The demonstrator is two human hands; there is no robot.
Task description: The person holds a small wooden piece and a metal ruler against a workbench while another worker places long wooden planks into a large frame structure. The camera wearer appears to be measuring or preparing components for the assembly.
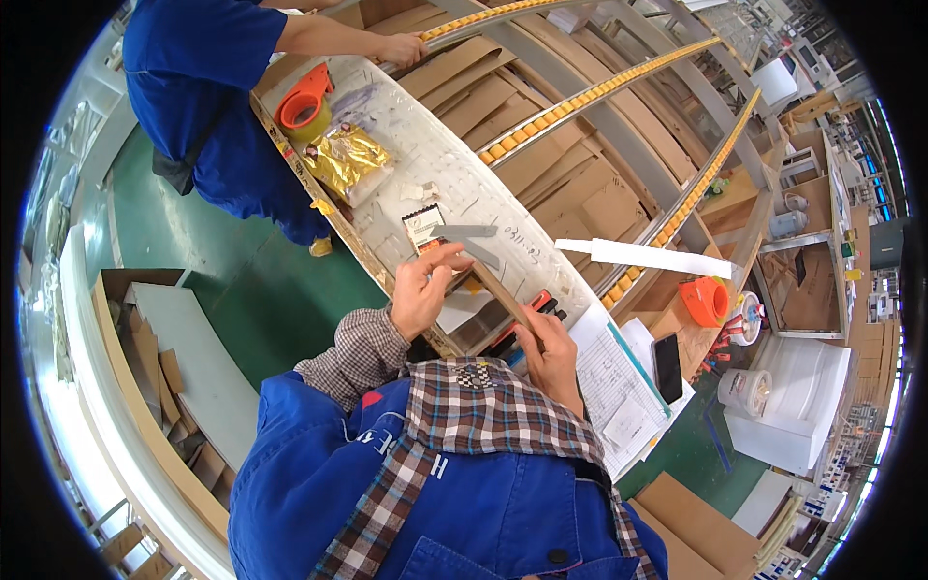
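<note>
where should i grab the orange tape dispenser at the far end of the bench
Judging by its pose, take the orange tape dispenser by its arched orange handle from above: the arch faces up and stands clear, while the gold foil bag lies close beside its base.

Blues, browns and orange across the frame

Lower centre, a blue jacket [454, 503] over a brown, white and navy checked shirt [483, 406]; at centre a brown cardboard strip [503, 295]. The white surface [435, 164] carries an orange tape dispenser [304, 97] and a shiny gold foil bag [348, 159], upper left. Yellow-orange rollers [580, 97] line grey rails; the floor [261, 280] is green; a black phone [667, 367] lies at right.
</note>
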